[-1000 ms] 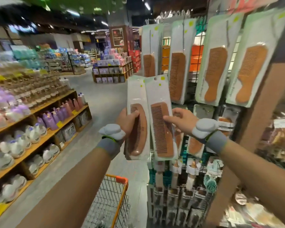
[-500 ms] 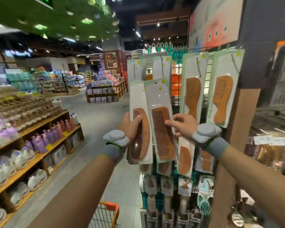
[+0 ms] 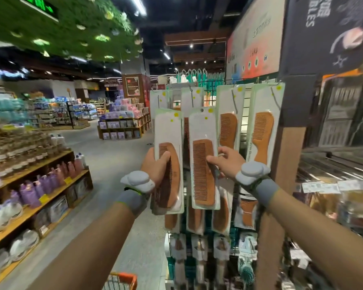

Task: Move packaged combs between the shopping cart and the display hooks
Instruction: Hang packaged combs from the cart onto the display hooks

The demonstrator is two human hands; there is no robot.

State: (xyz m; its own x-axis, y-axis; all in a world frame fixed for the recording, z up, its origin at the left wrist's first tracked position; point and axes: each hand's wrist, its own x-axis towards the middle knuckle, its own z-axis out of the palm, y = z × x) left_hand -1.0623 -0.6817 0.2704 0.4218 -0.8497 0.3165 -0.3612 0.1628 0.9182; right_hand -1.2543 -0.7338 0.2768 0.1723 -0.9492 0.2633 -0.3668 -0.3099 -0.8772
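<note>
- Head view: our left hand (image 3: pixel 155 164) grips a curved packaged comb (image 3: pixel 169 162); our right hand (image 3: pixel 228 163) pinches a straight packaged comb (image 3: pixel 203 158).
- Both packs have risen toward the display hooks (image 3: pixel 234 99) above our hands; the shopping cart (image 3: pixel 124 280) sits below. We judge hanging is next.

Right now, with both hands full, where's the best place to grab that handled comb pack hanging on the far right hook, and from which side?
Grip the handled comb pack at its lower end, thumb on the front face and fingers behind, coming in from the front. It hangs flat and upright off its hook, so the bottom is free and can slide forward. The right hand is nearest, once it lets go of its comb.
</note>
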